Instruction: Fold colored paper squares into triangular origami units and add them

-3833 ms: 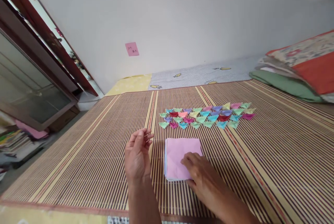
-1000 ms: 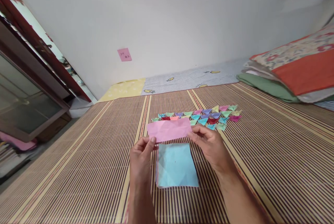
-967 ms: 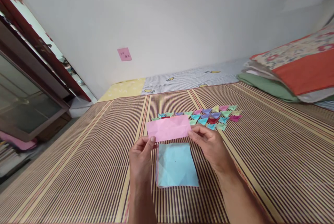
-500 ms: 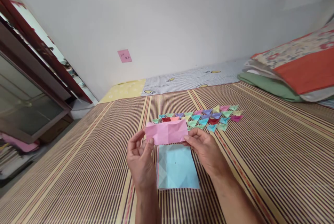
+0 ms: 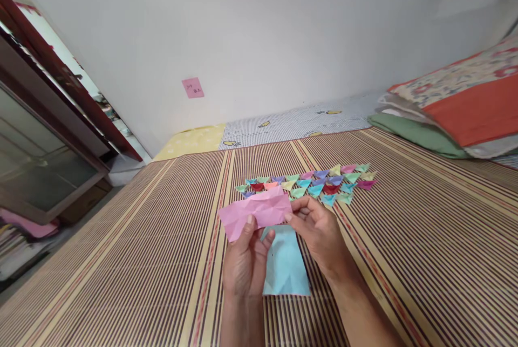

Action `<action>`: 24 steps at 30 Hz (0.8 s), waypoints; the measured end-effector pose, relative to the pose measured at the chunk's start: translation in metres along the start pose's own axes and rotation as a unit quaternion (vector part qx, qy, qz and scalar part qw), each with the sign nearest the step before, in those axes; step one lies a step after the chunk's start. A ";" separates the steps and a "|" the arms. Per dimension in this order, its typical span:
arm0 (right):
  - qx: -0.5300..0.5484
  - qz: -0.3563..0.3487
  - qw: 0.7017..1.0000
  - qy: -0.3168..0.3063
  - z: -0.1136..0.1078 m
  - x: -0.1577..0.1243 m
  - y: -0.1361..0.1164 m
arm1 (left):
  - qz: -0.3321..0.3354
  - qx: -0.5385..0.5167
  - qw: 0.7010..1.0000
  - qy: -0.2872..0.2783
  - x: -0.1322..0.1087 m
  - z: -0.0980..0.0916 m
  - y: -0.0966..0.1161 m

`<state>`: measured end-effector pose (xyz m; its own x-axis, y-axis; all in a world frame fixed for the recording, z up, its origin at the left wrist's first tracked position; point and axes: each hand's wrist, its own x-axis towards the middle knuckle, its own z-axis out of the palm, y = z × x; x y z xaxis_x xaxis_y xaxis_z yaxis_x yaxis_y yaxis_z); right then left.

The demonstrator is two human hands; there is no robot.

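So the pink paper (image 5: pixel 259 211) was just below mid-frame, fingers (image 5: pixel 248 229) pinching it, left hand (image 5: pixel 243 271) at the bottom edge, right hand (image 5: pixel 326 233) at the right end, probably so it wouldn't flop.

From the wearer's head, the view looks forward and down over the nearby left hand (image 5: pixel 245 266) and right hand (image 5: pixel 321 236) toward a pale wall (image 5: pixel 283 28).

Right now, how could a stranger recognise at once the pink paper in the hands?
Find the brown-and-cream striped mat, then the light blue paper sheet there. Above that, the left hand and right hand hold a creased pink paper strip, far longer than the small folded paper triangles beyond.
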<state>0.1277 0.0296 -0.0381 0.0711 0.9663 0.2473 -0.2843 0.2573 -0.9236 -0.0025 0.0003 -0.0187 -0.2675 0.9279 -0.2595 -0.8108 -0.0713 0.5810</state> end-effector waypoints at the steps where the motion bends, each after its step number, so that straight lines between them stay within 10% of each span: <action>1: 0.001 -0.002 1.000 -0.005 0.000 0.000 -0.001 | -0.005 0.000 1.000 0.010 -0.001 0.001 0.000; 24: -0.053 -0.004 0.999 0.015 -0.005 -0.003 -0.011 | 0.011 -0.026 1.000 -0.009 0.005 -0.007 0.007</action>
<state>0.1359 0.0243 -0.0301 0.1015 0.9634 0.2482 -0.1818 0.2633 -0.9474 -0.0132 0.0016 -0.0215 -0.2771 0.9322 -0.2329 -0.8303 -0.1104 0.5463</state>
